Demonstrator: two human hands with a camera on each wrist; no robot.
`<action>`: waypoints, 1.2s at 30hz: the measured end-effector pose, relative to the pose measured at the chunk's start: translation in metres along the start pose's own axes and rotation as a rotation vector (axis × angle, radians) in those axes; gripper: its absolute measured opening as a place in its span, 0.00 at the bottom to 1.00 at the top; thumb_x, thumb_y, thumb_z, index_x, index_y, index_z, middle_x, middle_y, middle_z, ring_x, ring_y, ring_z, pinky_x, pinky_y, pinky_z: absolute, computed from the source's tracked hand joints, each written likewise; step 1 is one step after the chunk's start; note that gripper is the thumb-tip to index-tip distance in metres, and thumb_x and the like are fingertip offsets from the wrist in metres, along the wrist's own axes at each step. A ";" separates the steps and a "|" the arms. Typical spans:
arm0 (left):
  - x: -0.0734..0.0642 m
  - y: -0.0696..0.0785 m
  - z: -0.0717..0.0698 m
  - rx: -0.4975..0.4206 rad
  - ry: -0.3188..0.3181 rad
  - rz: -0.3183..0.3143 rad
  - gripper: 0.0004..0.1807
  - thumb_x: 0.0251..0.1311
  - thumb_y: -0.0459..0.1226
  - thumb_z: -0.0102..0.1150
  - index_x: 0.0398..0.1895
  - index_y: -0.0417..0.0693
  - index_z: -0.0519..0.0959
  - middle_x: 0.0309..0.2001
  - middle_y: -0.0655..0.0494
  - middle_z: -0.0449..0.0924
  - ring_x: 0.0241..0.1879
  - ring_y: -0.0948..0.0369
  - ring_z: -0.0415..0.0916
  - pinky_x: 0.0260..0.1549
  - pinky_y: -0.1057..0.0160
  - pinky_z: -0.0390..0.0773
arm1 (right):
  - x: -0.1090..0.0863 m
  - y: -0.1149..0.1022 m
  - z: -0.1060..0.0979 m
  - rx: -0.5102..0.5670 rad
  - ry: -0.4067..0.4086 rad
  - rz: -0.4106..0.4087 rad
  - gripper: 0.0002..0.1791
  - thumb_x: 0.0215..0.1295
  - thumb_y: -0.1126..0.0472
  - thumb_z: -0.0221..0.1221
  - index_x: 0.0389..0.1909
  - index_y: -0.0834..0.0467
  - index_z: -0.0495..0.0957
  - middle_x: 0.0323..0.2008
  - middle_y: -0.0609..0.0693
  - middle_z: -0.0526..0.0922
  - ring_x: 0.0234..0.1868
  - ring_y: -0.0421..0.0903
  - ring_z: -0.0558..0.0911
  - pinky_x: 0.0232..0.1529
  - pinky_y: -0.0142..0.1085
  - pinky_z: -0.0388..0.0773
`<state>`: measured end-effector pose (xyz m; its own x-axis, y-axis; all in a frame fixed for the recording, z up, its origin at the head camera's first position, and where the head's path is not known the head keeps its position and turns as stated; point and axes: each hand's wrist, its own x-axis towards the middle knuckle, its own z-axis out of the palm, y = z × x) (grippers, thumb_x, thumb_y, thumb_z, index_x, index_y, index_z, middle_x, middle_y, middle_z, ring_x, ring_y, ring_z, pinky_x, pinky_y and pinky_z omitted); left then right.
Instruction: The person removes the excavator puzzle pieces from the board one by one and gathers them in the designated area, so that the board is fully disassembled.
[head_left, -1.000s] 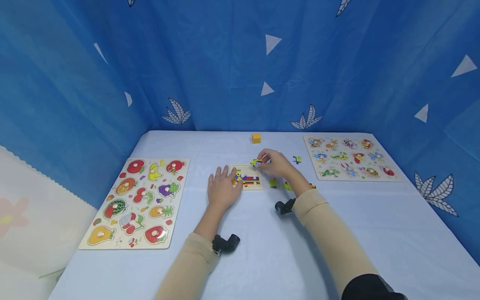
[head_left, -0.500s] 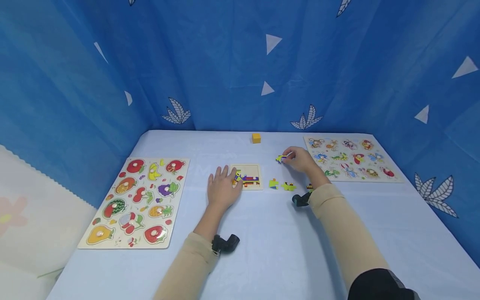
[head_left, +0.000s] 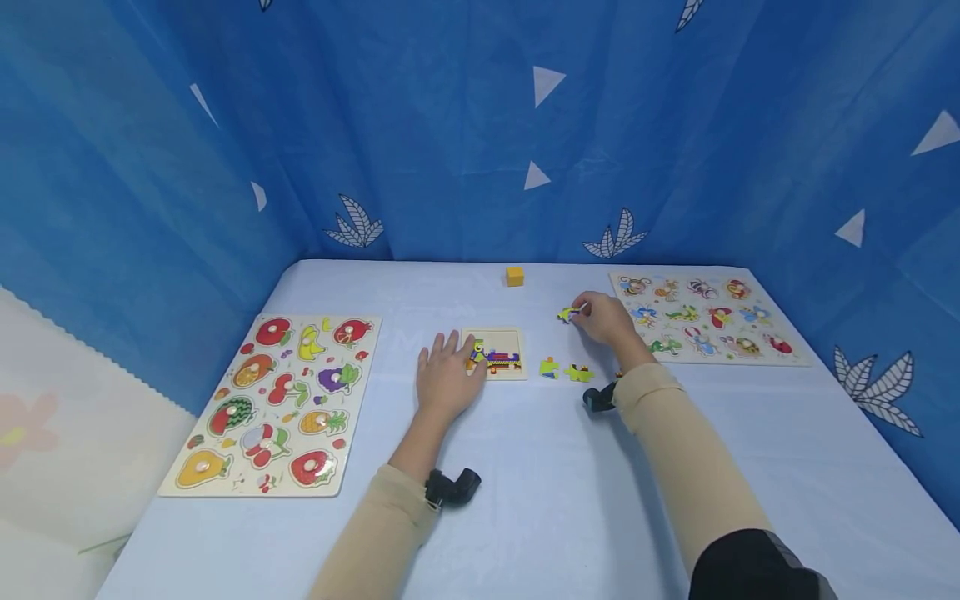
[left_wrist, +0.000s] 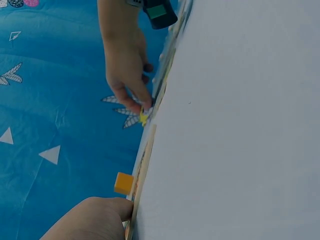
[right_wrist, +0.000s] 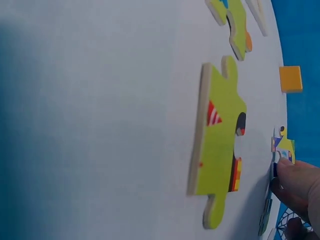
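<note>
My left hand (head_left: 447, 379) lies with spread fingers at the left edge of a small wooden puzzle board (head_left: 504, 337), covering part of it. A partly assembled colourful picture fills the board's lower part. Further right, my right hand (head_left: 603, 318) pinches a yellow and purple jigsaw piece (head_left: 567, 314) between thumb and fingers, close to the tabletop. The right wrist view shows that held piece (right_wrist: 284, 145) at its right edge. Two lime-green jigsaw pieces lie right of the board, one with a blue patch (head_left: 549, 367), the other wider (head_left: 579, 373). My right wrist partly hides another piece.
A fruit peg puzzle (head_left: 281, 408) lies on the left of the white-covered table, an insect peg puzzle (head_left: 705, 321) at the back right. Near the back edge stands a yellow cube (head_left: 514, 277). Blue cloth (head_left: 450, 133) hangs behind the table.
My right hand has moved right, from over the puzzle board to the table beside it, with a jigsaw piece in its fingers. It has since barely moved. My left hand stays put.
</note>
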<state>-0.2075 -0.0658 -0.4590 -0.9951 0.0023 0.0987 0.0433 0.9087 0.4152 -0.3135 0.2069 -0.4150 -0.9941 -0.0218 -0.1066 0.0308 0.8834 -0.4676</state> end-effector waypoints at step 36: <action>0.000 -0.004 0.003 -0.065 0.027 -0.034 0.37 0.71 0.54 0.41 0.76 0.41 0.59 0.78 0.47 0.54 0.80 0.49 0.42 0.78 0.45 0.42 | -0.008 -0.025 0.014 -0.084 0.042 -0.118 0.22 0.73 0.54 0.56 0.65 0.51 0.74 0.48 0.54 0.80 0.52 0.53 0.73 0.55 0.49 0.74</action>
<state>-0.2074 -0.0681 -0.4630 -0.9934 -0.0406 0.1077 0.0157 0.8790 0.4766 -0.3047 0.1785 -0.4146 -0.9938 -0.1099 -0.0170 -0.0940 0.9120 -0.3993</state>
